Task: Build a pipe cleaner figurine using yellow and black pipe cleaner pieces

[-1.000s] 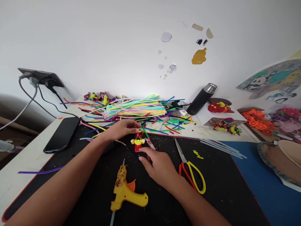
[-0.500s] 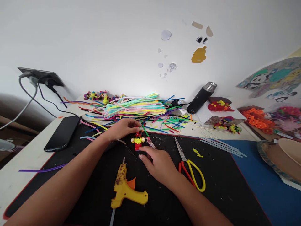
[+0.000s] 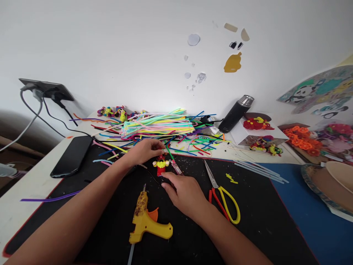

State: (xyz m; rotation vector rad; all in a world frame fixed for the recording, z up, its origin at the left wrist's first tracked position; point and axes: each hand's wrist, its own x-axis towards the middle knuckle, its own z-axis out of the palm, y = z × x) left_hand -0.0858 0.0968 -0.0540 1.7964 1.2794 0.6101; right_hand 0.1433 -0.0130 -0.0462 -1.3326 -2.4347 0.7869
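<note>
Figurine in fuzzy red and yellow (image 3: 161, 165) is held lengthwise, near-to-far, by the far edge of the black mat (image 3: 256, 213). Top's pinched by the left hand (image 3: 145, 151), base touched by the half-open right hand (image 3: 184, 192)!

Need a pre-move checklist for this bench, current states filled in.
1. Left hand at upper end of the red-and-yellow pipe-cleaner figure: ok.
2. Right hand at its lower end: ok.
3. Glue stick in rear of the yellow glue gun: ok.
4. Glue gun hot: cannot tell.
5. Scissors apart from both hands: ok.
6. Black mat free of scraps: not ok, yellow offcuts lie beside the scissors.
</note>
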